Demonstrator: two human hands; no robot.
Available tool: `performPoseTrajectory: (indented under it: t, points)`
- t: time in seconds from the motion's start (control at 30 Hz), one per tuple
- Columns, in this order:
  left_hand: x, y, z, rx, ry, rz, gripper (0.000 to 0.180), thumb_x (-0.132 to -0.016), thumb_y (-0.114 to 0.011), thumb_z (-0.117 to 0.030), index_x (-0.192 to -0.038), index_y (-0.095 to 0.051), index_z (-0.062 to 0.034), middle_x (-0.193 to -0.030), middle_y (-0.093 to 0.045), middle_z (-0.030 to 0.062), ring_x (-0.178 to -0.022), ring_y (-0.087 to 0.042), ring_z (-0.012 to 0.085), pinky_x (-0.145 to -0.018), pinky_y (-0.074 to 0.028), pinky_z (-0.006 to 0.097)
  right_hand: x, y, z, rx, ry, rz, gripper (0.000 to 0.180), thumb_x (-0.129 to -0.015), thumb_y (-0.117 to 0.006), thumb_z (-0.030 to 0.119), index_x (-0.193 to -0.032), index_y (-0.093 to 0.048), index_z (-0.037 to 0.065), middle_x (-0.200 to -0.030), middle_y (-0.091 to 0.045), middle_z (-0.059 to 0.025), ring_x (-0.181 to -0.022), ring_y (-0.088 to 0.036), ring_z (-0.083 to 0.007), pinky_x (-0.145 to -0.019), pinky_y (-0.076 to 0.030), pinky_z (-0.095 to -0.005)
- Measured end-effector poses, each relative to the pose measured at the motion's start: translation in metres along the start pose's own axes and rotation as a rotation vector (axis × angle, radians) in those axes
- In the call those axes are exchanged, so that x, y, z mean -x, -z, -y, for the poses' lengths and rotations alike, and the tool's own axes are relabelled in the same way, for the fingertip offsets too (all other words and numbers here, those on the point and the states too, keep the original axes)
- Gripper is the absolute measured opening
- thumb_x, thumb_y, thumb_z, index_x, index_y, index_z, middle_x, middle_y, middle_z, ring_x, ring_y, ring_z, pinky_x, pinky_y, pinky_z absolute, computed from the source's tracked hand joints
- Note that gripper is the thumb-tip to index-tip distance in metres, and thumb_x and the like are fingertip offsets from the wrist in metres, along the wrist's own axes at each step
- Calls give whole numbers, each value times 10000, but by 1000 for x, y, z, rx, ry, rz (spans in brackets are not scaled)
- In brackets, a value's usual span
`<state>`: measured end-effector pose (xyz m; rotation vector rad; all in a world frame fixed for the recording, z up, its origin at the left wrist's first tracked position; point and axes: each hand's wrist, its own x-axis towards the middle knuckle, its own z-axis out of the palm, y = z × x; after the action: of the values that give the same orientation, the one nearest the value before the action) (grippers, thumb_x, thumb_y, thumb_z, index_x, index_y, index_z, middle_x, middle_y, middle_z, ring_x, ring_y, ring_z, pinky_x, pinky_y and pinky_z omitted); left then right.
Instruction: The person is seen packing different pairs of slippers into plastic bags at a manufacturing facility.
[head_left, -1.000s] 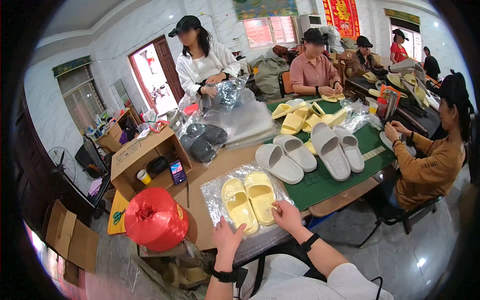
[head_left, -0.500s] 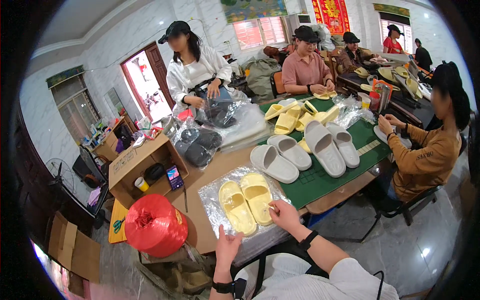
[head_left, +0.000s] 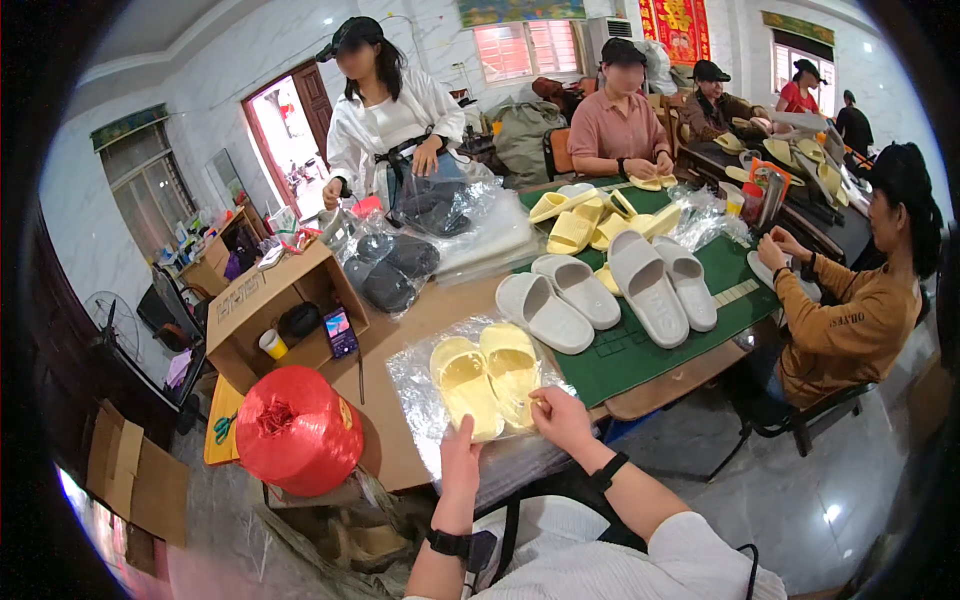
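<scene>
Well, right hand (head_left: 563, 418) by yellow slippers (head_left: 462, 376), grip unclear

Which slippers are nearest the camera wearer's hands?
The glossy pale yellow slide pair right by the left hand and right hand; the grey slippers and piled yellow slippers lie beyond, on the green mat.

I find the room brightly and evenly lit. Daylight burns the doorway (head_left: 284, 135) out to near white and washes the window (head_left: 525, 55) pale. I note a glare spot on the floor (head_left: 780, 488), crinkled highlights on the film (head_left: 413, 378) near my left grip (head_left: 461, 452), and sheen on the roll (head_left: 300, 435). The fisheye bends straight edges and blackens the rim; pinkish haze veils the lower left.
</scene>
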<state>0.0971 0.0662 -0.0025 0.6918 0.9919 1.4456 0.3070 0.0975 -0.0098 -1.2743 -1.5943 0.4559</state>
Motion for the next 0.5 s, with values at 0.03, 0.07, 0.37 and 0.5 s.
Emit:
performPoseTrajectory:
  t: [0.03,0.07,0.37,0.5]
  points:
    - [-5,-6,-3,-71,102,77,611,-984,-655,-241,-1471,-358,-21,-1241,-592,88,-1076,-607,205,-920,-508,389,-1,1,0,7,26,-13,202,-861,-698,154,-1040,-674,64,-792,-618,-101,-645,-619,-261,-606,-501,-373]
    - [0,-17,0,-98,64,48,318,-1046,-524,-103,-1309,-535,75,-1299,-592,143,-1186,-606,245,-1002,-510,371,-1,2,0,9,30,-14,202,-861,-698,154,-1040,-674,64,-792,-618,-101,-645,-619,-261,-606,-501,-373]
    - [5,-50,-8,-6,238,101,436,-962,-673,-149,-1357,-526,-35,-1310,-594,107,-1129,-622,255,-931,-563,425,1,4,-6,-19,24,-12,224,-838,-721,150,-1038,-677,60,-745,-603,-93,-612,-605,-243,-587,-496,-363]
    - [3,-75,7,-121,155,35,439,-932,-699,-108,-1328,-535,-14,-1269,-612,101,-1131,-625,243,-918,-574,429,0,4,-6,-28,26,-5,239,-826,-729,152,-1041,-680,59,-735,-600,-92,-605,-600,-240,-586,-497,-354]
